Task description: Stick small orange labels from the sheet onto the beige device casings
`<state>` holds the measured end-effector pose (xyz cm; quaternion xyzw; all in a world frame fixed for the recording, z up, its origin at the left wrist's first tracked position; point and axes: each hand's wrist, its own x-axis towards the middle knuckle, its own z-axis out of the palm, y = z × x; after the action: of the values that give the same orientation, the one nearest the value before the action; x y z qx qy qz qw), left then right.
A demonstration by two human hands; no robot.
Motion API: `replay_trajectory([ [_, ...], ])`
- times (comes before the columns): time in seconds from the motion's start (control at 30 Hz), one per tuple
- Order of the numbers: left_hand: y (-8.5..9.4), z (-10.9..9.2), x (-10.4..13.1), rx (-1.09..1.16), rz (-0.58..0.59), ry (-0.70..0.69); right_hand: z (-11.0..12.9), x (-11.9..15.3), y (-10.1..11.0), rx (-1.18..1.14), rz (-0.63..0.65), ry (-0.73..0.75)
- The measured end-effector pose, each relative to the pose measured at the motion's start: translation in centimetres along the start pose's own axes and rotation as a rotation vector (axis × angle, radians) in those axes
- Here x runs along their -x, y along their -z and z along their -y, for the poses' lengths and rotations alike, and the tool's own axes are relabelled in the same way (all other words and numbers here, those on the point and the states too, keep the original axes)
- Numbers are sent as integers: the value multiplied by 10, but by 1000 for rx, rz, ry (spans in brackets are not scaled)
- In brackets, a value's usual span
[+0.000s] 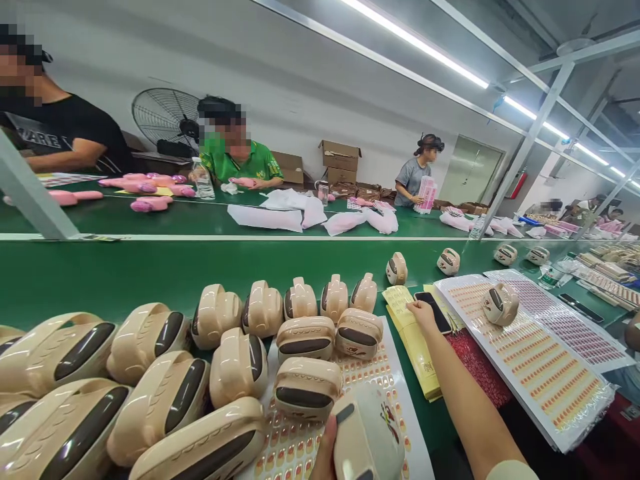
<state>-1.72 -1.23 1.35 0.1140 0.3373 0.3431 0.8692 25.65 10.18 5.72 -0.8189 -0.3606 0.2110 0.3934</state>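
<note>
Fingers of the left hand [324, 450] have a grip on 1 case [367, 430] over the sticker sheet [287, 453], so I'd hold it steady, thumb clear of the print [389, 421], while the right hand [423, 316] touches the yellow sheets [411, 350] (pinching or not, can't tell), and the case is smooth beige with dark patches [345, 413].

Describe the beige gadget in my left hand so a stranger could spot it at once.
On the long green table, find the crowd of beige gadgets at near left. At the crowd's lower right edge, your left hand holds the gadget in question. Unlike its neighbours, it is held in a hand, with a colourful picture plainly in sight.
</note>
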Motion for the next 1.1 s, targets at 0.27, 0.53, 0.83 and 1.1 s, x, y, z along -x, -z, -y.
replay_trajectory([
  [0.27, -11, -7, 14, 131, 20, 78, 9, -1, -14, -10, -64, -22],
  [0.53, -25, -6, 22, 48, -108, -73, 25, 19, 4, -313, 86, -35],
  [0.83, -43, 1, 29, -14, -187, -325, 15, 192, 17, -748, 294, 94],
  [1.1, -44, 1, 29, -12, -169, -364, 9, 220, 2, -657, 299, 101],
])
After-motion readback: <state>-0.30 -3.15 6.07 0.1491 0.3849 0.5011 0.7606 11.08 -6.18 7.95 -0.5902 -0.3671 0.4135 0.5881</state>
